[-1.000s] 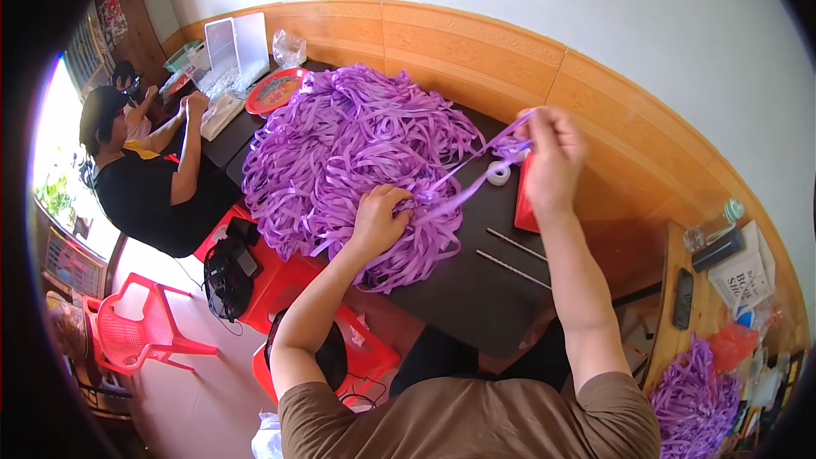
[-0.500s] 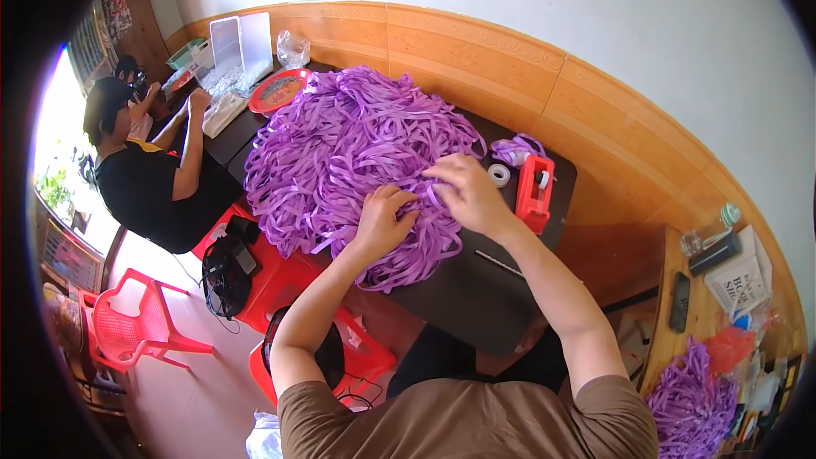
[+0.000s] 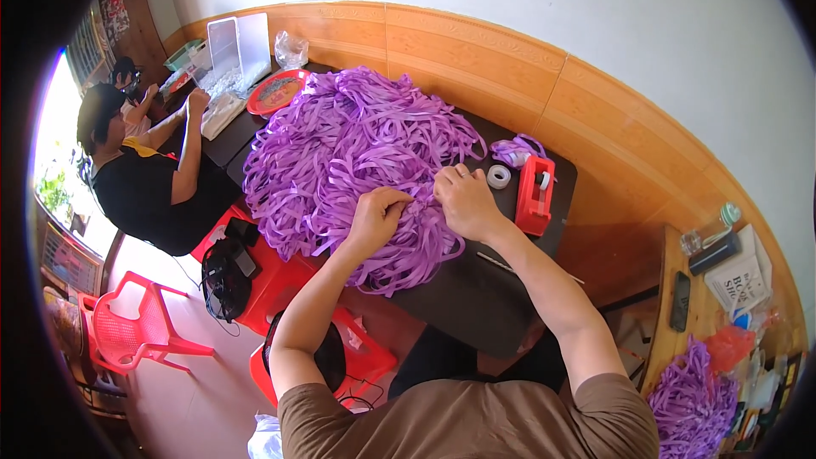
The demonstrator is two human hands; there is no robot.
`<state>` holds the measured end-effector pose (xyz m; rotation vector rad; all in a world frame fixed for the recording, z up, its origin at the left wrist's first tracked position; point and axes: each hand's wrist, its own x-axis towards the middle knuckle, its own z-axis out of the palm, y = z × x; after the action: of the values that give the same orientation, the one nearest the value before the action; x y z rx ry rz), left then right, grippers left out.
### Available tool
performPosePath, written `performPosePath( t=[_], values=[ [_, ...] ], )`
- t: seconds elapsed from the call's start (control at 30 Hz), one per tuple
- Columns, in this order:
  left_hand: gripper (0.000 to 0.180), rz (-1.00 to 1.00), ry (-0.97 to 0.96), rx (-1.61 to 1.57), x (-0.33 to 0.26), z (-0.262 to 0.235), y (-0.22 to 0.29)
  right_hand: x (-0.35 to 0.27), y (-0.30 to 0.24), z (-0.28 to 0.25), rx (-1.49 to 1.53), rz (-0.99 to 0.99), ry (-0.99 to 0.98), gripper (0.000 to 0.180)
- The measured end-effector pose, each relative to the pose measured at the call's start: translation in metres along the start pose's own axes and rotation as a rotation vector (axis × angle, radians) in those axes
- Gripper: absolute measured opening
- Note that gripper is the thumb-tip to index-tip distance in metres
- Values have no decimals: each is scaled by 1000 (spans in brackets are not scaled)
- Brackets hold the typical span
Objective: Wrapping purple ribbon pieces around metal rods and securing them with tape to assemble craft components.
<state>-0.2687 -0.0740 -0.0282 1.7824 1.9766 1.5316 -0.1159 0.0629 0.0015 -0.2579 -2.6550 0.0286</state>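
A big tangled heap of purple ribbons covers much of the dark table. Over its near right part, my left hand pinches a purple ribbon between thumb and fingers. Just to the right, my right hand has its fingers curled together at the same stretch of ribbon, knuckles up; its fingertips are partly hidden. The two hands are a short way apart. Beyond my right hand lie a white tape roll and a red tape dispenser.
A small purple ribbon bundle lies behind the dispenser. A red tray and a clear plastic bag stand at the far left. Co-workers sit there, one in a black shirt. Red stools flank the table; more ribbons lie at lower right.
My right hand has come down and closed its fingers near the ribbon. My left hand has shifted slightly left, its fingers now pinched. The co-worker's head has moved a little left.
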Motion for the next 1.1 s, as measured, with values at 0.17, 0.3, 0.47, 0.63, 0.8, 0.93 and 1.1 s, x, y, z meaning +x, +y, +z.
performPosePath(
  t=[0.17,0.3,0.47,0.63,0.8,0.93,1.1],
  values=[
    [17,-56,-4,-23,2,-8,8,0,-1,-8,11,44,96,9],
    [29,200,45,110,10,-15,37,-6,-6,-5,70,-58,121,11],
    [31,225,-84,297,0,6,30,-17,-10,-1,159,-47,134,10],
    [28,155,-104,308,-5,9,19,-39,-11,3,63,-82,10,9],
    [27,127,-52,271,-9,13,19,-29,-13,-13,316,-33,345,12],
    [27,140,-55,268,-9,14,18,-16,-21,-8,482,-60,356,13],
    [26,134,-68,284,-10,16,10,-19,-25,11,470,68,203,16]
  ],
)
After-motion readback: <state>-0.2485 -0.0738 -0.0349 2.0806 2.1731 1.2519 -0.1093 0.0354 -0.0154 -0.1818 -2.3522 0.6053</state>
